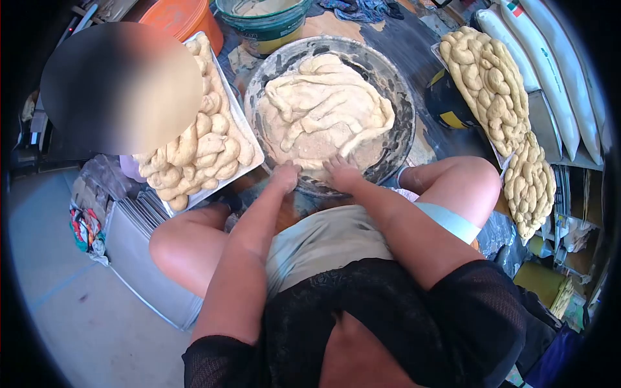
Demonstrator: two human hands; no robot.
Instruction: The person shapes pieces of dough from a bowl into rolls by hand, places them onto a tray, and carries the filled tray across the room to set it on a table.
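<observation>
A wide round metal basin [405, 97] sits between my legs, its inside dusted with flour. In it lies a large heap of pale dough [330, 97], folded into thick, long ropes. A dough rope [312, 165] runs along the near side of the basin between my hands. My left hand [286, 176] is curled on the rope's left end at the near rim. My right hand [341, 173] has its fingers bent around the dough a little to the right. The undersides of both hands are hidden.
A tray [249, 139] of twisted dough pieces [210, 145] stands left, partly behind a blurred round patch. More braided dough [488, 84] lies at right above a dark bucket [446, 100]. Green buckets [265, 26], an orange bucket [178, 19] and white sacks [540, 52] stand farther back.
</observation>
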